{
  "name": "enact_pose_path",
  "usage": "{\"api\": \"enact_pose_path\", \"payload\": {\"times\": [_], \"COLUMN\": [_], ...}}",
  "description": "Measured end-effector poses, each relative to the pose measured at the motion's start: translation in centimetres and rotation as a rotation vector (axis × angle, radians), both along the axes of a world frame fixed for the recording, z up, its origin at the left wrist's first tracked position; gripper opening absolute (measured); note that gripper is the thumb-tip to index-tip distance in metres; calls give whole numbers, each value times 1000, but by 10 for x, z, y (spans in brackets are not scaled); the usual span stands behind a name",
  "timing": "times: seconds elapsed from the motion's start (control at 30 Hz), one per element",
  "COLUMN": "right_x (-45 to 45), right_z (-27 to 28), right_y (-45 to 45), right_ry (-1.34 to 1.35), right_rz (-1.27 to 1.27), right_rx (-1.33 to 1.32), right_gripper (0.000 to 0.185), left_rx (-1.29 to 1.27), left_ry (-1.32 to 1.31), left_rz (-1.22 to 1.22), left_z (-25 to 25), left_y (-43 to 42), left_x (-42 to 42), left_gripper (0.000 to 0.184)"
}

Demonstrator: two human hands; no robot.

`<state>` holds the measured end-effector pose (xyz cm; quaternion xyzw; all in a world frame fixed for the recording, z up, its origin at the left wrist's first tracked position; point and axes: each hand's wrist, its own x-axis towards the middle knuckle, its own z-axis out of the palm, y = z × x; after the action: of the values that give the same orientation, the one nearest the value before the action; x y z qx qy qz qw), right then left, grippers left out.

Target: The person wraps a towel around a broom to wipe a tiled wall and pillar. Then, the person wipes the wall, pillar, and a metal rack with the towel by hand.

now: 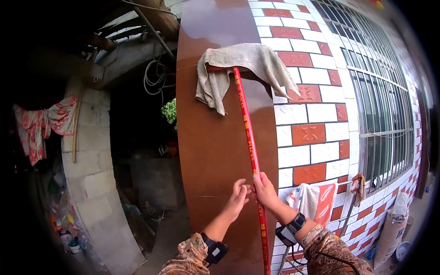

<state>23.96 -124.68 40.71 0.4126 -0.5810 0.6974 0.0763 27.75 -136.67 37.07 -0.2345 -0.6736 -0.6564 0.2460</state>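
My right hand (265, 190) is wrapped round a long red mop handle (250, 137) printed with yellow lettering. Just left of the handle, my left hand (237, 199) is raised with its fingers loosely curled and apart, holding nothing. A grey-beige cloth (247, 59) hangs over the crosspiece at the handle's top, its ends drooping on both sides. The cloth lies against a tall, glossy brown panel (215, 151). Part of the crosspiece is hidden under the cloth.
Red and white wall tiles (309, 135) and a barred window (382, 105) stand to the right. Below them hangs a white and orange towel (316, 201), near a full sack (392, 236). On the left are a block pillar (94, 178), a dark opening and a patterned cloth (43, 126).
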Motion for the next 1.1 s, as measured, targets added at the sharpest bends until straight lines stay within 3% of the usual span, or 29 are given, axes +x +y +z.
{"api": "enact_pose_path", "payload": {"times": [0.07, 0.1, 0.13, 0.2, 0.23, 0.3, 0.37, 0.47, 0.63, 0.73, 0.83, 0.87, 0.93, 1.1], "right_x": [-20, -29, -33, -29, -21, -15, -5, -28, -10, -5, 25, 38, 35, 23], "right_z": [76, 113, 150, 218, 249, 305, 332, 303, 117, 13, -6, -3, 52, 254], "right_y": [-18, -31, -42, -58, -66, -86, -101, -133, -173, -188, -186, -183, -191, -208], "right_ry": [90, 143, 152, 187, 224, 324, 345, 431, 318, 373, 372, 295, 330, 395], "right_rz": [19, -36, -25, 19, -33, -182, -241, -259, -321, -295, -279, -227, -256, -361], "right_rx": [-21, -29, -32, -39, -14, 20, 20, -13, 47, 81, 121, 158, 113, 37], "right_gripper": [25, 26, 28, 30, 32, 38, 42, 41, 30, 27, 29, 28, 30, 44], "left_rx": [-22, 9, 19, 45, 165, 145, 203, 221, 289, 309, 339, 384, 303, 174], "left_ry": [-185, -278, -277, -110, -64, -34, 2, -93, -404, -627, -723, -745, -631, -367], "left_rz": [-166, -312, -305, -318, -467, -347, -312, -119, -11, -125, -61, 24, -177, -155], "left_z": [-59, -71, -67, -27, 2, 59, 80, 62, -106, -200, -214, -212, -169, 28], "left_y": [11, 17, 15, 9, -4, -13, -25, -53, -97, -113, -116, -118, -133, -136], "left_x": [20, 28, 25, 21, 15, 13, 14, 15, 22, 50, 88, 95, 78, 75], "left_gripper": [57, 53, 53, 42, 32, 23, 25, 29, 24, 31, 23, 17, 29, 30]}}
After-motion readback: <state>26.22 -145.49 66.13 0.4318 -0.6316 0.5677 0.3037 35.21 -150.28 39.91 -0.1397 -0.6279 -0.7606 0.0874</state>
